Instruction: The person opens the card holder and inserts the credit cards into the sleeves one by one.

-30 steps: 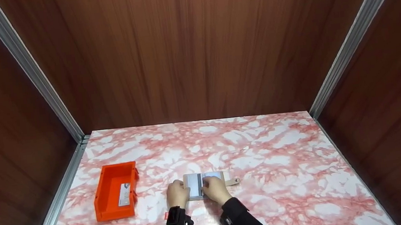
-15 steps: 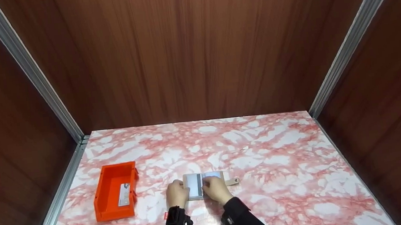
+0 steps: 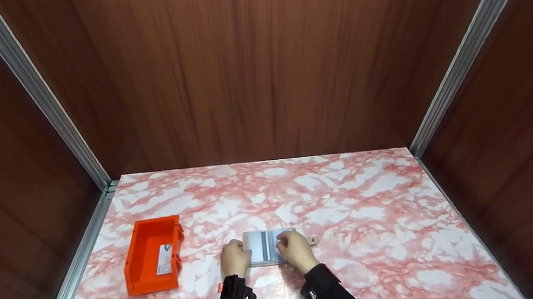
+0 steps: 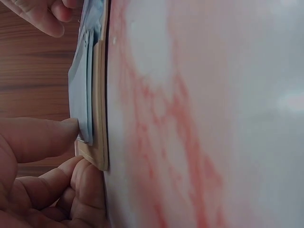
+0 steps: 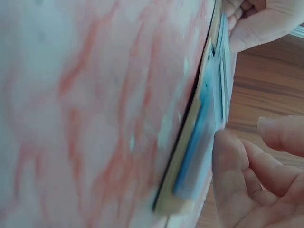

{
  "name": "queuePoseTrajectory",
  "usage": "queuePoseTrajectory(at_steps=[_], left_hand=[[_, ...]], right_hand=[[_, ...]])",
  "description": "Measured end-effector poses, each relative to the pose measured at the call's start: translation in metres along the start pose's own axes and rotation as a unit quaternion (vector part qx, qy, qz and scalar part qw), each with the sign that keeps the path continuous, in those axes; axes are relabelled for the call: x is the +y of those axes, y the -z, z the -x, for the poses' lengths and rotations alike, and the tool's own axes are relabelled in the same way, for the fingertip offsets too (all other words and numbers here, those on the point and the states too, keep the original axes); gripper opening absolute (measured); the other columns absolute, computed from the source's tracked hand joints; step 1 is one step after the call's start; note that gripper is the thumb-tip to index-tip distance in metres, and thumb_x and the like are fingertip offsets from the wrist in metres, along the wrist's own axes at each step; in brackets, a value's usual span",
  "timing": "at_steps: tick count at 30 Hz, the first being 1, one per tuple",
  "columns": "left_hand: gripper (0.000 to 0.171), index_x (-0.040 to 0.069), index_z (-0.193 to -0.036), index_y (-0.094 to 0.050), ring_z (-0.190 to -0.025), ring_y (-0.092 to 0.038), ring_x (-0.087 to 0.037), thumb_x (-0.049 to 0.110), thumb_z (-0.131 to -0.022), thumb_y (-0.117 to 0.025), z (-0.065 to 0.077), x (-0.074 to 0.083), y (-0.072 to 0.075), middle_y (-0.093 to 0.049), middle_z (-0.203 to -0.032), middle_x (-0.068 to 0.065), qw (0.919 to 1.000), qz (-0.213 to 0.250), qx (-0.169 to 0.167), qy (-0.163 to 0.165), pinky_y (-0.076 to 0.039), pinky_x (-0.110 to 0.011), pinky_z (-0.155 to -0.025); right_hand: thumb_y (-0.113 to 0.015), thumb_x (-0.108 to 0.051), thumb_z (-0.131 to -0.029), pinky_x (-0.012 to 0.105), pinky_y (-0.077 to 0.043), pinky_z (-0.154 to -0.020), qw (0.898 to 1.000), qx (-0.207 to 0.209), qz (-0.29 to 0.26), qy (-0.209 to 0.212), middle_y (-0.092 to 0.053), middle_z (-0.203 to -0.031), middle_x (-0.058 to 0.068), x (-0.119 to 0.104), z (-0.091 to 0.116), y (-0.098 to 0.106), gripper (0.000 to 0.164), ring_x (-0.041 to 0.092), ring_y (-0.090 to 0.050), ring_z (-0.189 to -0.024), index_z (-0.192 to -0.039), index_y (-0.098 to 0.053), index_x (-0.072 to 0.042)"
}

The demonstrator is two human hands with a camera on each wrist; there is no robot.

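A beige card holder lies spread on the table, with clear sleeves and grey-striped cards inside. Its snap strap sticks out on the right. My left hand pinches the left edge; in the left wrist view the thumb presses the sleeves from above, the fingers against the cover's edge. My right hand is over the right half. In the right wrist view its thumb and forefinger stand apart with nothing between them. The forefinger is close to the sleeves; whether it touches them I cannot tell.
To the left stands an orange bin with a white card in it. A small red mark shows beside the left wrist. Wood-grain panels wall in the red-and-white marbled table at the back and sides.
My right hand has shifted a little to the right from the middle of the card holder, uncovering more of the right-hand sleeve. My left hand stays at the left edge.
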State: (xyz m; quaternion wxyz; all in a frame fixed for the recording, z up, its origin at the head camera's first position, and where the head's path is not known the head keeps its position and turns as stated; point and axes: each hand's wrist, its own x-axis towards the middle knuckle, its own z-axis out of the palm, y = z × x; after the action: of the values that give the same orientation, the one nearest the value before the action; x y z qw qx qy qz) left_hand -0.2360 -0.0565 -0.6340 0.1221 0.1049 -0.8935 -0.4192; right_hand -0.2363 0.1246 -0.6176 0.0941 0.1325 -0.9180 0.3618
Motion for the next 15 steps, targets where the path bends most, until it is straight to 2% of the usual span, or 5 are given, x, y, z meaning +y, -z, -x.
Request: queuePoseTrajectory(at_steps=[7,15], left_hand=[[0.022,-0.007,-0.093,-0.069,-0.081,-0.064,-0.037,0.002,-0.074,-0.073,0.0,-0.002,-0.001,-0.066,-0.083,-0.017,0.9999,0.007,-0.003,0.007,-0.051,-0.048,-0.076],[0.022,-0.007,-0.092,-0.069,-0.08,-0.064,-0.037,0.002,-0.073,-0.073,0.001,-0.003,-0.003,-0.066,-0.082,-0.017,1.0,0.008,0.001,0.004,-0.051,-0.048,-0.075]], right_hand=[[-0.072,-0.003,-0.081,0.039,-0.047,-0.067,0.998,0.046,0.052,-0.003,-0.061,-0.076,0.002,0.004,0.006,0.013,0.012,0.021,-0.06,-0.071,-0.092,-0.069,-0.001],[-0.072,-0.004,-0.081,0.035,-0.048,-0.066,0.998,0.029,0.046,-0.035,-0.058,-0.077,0.001,0.011,0.012,0.023,0.011,0.019,-0.056,-0.071,-0.091,-0.068,-0.001]])
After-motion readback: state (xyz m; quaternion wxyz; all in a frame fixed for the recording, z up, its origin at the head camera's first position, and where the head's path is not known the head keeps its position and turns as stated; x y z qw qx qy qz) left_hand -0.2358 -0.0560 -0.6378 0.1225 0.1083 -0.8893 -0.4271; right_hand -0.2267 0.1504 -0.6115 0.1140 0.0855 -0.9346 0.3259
